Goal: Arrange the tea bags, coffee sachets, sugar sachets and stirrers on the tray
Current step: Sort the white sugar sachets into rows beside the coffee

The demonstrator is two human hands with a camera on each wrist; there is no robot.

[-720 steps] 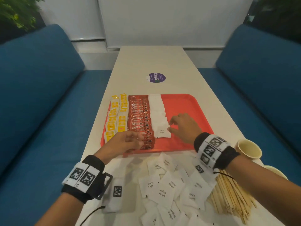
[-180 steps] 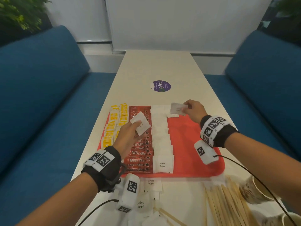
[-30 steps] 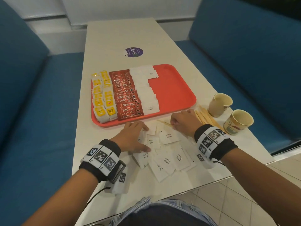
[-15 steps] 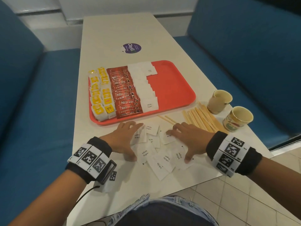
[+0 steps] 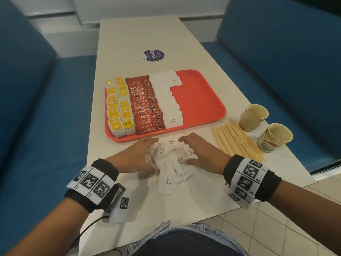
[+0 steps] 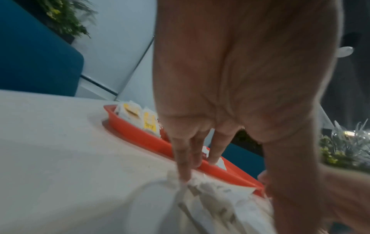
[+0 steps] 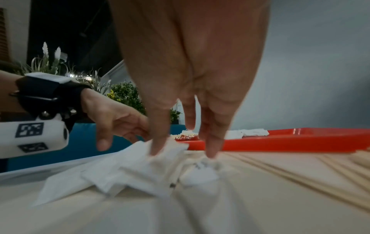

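Sugar sachets [image 5: 173,163], lying loose on the table just in front of the tray [image 5: 201,100], are being gathered between the left hand [image 5: 137,157] and right hand [image 5: 200,151] (fingers extended, gripping nothing), so inward pressure should be kept low and even.

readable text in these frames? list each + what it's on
"ClayG": purple round sticker on the table.
"NESCAFE": red coffee sachets on the tray.
"White Sugar": sugar sachets on the tray and loose sugar sachets between the hands.
"RELAX": one yellow tea bag tag; its smaller print and the other tags are unreadable.
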